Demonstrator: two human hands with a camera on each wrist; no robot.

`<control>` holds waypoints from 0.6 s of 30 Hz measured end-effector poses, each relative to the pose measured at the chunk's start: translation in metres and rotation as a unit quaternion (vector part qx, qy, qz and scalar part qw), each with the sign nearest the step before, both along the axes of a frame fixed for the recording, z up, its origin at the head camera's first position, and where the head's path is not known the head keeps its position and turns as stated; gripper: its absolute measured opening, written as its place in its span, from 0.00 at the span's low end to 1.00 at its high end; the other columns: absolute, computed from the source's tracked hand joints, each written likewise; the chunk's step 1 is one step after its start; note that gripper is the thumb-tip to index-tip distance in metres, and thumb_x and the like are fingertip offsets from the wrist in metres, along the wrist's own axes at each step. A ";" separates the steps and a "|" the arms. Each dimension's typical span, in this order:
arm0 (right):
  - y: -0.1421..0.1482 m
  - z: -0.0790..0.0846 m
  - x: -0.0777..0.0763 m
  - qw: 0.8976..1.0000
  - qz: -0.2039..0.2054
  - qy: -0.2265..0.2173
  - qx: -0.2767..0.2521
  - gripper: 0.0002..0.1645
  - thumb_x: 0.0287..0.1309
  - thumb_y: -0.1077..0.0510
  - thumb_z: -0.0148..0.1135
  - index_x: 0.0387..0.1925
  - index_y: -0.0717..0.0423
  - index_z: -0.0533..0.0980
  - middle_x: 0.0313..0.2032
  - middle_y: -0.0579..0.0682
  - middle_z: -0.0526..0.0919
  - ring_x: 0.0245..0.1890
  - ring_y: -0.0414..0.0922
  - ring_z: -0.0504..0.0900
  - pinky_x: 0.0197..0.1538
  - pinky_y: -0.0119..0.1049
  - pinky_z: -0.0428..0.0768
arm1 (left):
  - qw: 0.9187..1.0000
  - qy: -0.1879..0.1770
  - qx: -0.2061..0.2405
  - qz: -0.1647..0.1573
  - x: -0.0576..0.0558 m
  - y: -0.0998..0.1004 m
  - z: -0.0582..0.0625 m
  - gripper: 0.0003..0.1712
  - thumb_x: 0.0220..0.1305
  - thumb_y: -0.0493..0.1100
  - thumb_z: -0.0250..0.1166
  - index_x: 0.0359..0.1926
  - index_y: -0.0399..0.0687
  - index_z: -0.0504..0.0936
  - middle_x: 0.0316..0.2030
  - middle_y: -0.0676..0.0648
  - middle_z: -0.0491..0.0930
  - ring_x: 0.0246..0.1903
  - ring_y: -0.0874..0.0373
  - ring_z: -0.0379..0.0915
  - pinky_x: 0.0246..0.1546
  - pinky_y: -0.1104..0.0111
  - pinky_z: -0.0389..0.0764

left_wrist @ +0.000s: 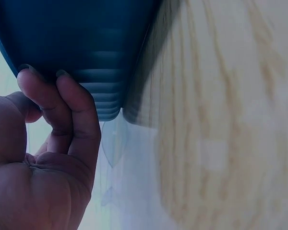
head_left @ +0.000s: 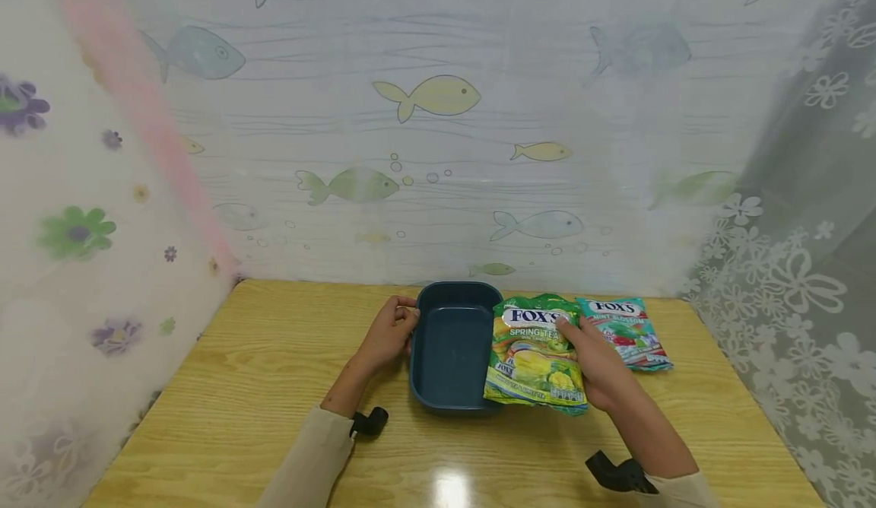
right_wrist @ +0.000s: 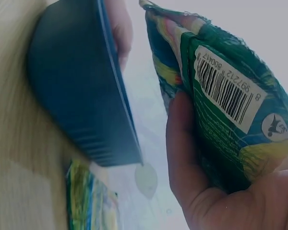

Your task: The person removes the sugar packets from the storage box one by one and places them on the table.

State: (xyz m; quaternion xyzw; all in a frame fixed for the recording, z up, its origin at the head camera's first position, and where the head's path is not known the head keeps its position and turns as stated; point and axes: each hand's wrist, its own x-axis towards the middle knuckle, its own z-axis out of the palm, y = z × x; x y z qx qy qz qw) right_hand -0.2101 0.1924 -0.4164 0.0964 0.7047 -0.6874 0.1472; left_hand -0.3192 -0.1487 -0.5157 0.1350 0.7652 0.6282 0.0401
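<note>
A dark blue plastic tub (head_left: 452, 348) stands on the table, its inside bare. At its left rim my left hand (head_left: 391, 331) grips the edge; in the left wrist view, bent fingers (left_wrist: 79, 103) press against the ribbed outer wall. My right hand (head_left: 594, 356) holds a green and yellow Fox's Spring Tea candy bag (head_left: 537, 352) raised above the tub's right side, the thumb over its front. The right wrist view shows the bag's back with a barcode (right_wrist: 228, 86). Behind the right hand, a teal and red Fox's Mint Blossom candy bag (head_left: 633, 341) lies on the table.
The wooden table (head_left: 274, 341) reaches back to a curtain (head_left: 438, 150) printed with fish. More patterned curtain hangs at left (head_left: 75, 325) and right. In the right wrist view, a colourful bag (right_wrist: 89, 199) lies beyond the tub.
</note>
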 end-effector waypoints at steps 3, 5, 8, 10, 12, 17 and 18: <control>0.007 -0.001 0.005 1.000 -0.006 -0.006 -0.008 0.54 0.84 0.37 0.41 0.81 0.49 0.15 0.77 0.65 0.55 0.51 0.36 0.83 0.53 0.34 0.85 | 1.000 0.000 0.001 -0.002 0.000 0.000 0.000 0.17 0.84 0.42 0.56 0.65 0.38 0.71 0.35 0.36 0.79 0.17 0.54 0.71 0.22 0.63 0.79; 0.011 -0.002 0.007 1.000 -0.010 -0.007 -0.009 0.56 0.84 0.37 0.43 0.80 0.49 0.15 0.77 0.65 0.55 0.49 0.35 0.83 0.53 0.34 0.85 | 1.000 -0.001 0.003 -0.003 0.001 0.000 0.001 0.17 0.84 0.42 0.55 0.65 0.38 0.70 0.36 0.35 0.79 0.18 0.54 0.71 0.22 0.63 0.79; 0.017 -0.004 0.011 1.000 -0.007 -0.004 -0.012 0.54 0.84 0.38 0.44 0.84 0.51 0.22 0.71 0.60 0.66 0.49 0.36 0.84 0.54 0.35 0.85 | 1.000 -0.004 0.004 -0.004 0.002 -0.001 0.002 0.17 0.84 0.43 0.55 0.65 0.39 0.70 0.37 0.34 0.80 0.18 0.54 0.71 0.23 0.63 0.79; 0.021 -0.005 0.013 1.000 0.003 0.002 -0.022 0.50 0.85 0.41 0.44 0.85 0.53 0.27 0.64 0.54 0.73 0.49 0.37 0.85 0.54 0.36 0.85 | 1.000 -0.006 0.003 -0.003 0.003 -0.001 0.003 0.17 0.84 0.43 0.55 0.65 0.39 0.71 0.37 0.34 0.80 0.18 0.53 0.71 0.23 0.63 0.79; 0.024 -0.006 0.015 1.000 0.005 0.004 -0.028 0.44 0.85 0.43 0.43 0.84 0.54 0.35 0.56 0.48 0.78 0.49 0.39 0.86 0.54 0.37 0.86 | 1.000 -0.008 0.002 -0.001 0.003 -0.001 0.003 0.17 0.84 0.43 0.56 0.65 0.39 0.71 0.37 0.34 0.80 0.18 0.54 0.71 0.23 0.63 0.79; 0.032 -0.013 0.019 1.000 0.008 0.007 -0.016 0.36 0.86 0.47 0.44 0.78 0.60 0.44 0.53 0.49 0.78 0.48 0.39 0.85 0.53 0.36 0.85 | 1.000 -0.010 0.002 0.000 0.002 0.000 0.002 0.17 0.84 0.43 0.56 0.65 0.39 0.71 0.36 0.35 0.79 0.18 0.54 0.71 0.24 0.64 0.79; 0.034 -0.014 0.019 1.000 0.010 0.006 -0.014 0.35 0.86 0.47 0.43 0.78 0.61 0.45 0.54 0.50 0.77 0.48 0.39 0.85 0.54 0.36 0.85 | 1.000 -0.010 0.002 0.000 0.002 0.000 0.002 0.17 0.84 0.42 0.55 0.65 0.39 0.71 0.36 0.35 0.79 0.18 0.54 0.71 0.24 0.64 0.79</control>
